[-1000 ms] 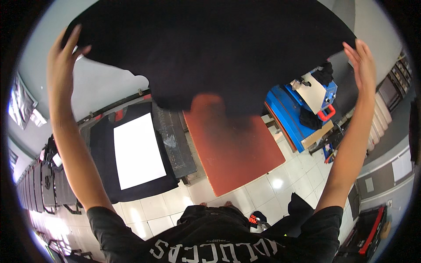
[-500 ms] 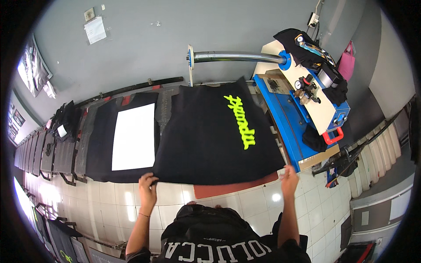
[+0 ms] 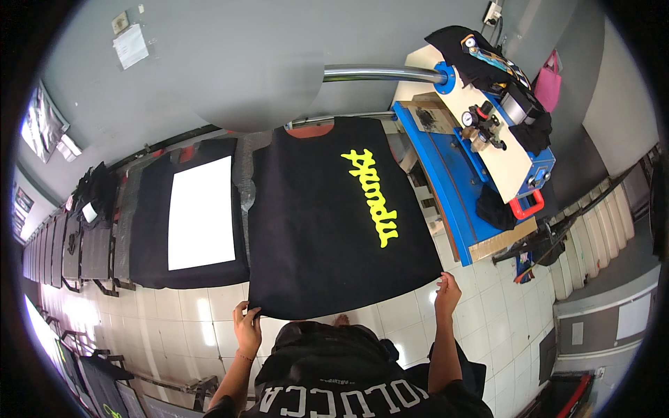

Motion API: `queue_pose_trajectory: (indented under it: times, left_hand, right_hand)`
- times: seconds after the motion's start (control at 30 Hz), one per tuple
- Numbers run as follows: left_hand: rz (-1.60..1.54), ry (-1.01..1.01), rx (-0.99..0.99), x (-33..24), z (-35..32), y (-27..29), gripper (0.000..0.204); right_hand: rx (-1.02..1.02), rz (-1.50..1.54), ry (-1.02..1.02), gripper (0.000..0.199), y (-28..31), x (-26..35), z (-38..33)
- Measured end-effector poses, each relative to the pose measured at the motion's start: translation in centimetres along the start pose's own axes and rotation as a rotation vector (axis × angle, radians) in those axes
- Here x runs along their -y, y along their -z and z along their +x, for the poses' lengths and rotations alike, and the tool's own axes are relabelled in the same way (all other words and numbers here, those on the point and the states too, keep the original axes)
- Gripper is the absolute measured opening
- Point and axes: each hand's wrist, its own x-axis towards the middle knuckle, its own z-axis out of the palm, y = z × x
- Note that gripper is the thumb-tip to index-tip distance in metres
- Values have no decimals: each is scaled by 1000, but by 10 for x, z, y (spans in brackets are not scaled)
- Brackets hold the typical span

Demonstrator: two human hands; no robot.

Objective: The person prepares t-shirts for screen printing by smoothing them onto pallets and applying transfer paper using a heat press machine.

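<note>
A black shirt panel (image 3: pixel 306 223) with neon yellow-green lettering (image 3: pixel 373 198) lies spread in front of me, its neckline toward the wall. My left hand (image 3: pixel 247 329) pinches the panel's near left corner, fingers closed. At the near right corner, my right hand (image 3: pixel 447 292) grips the hem in the same way. The near edge hangs between both hands, above the floor. Just left of it lies a second black shirt panel (image 3: pixel 150 244), with a white sheet (image 3: pixel 202 212) flat on top.
A heat press with a blue base (image 3: pixel 453 195), red handle (image 3: pixel 527 205) and gauge stands at the right. A metal tube (image 3: pixel 383 72) reaches left from it along the wall. Dark boards (image 3: pixel 101 251) line the far left. A pink bag (image 3: pixel 548 87) hangs beyond the press.
Both hands have drawn the panel toward me, and its hem is lower in view. The neckline now lies flatter, with red showing behind it.
</note>
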Motion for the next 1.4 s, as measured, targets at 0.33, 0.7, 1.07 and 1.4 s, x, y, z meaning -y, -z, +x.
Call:
queue_pose_trajectory:
  times: [0.33,0.7,1.07,1.4]
  left_hand:
    - [199,-290,372,15,32,6,41]
    - [-185,-965,589,-107,180,-72,29]
    - [-419,-1334,951,-211,97,-107,24]
    - [-394,-1390,1109,-191,78,-91,19]
  right_hand:
    - [-63,-235,-48,17,12,11,-31]
    - [-785,140,-545,16,104,112,-293]
    - [-802,-481,-2033,52,65,188,-628]
    - [-741,-646,-1832,76,108,140,-763]
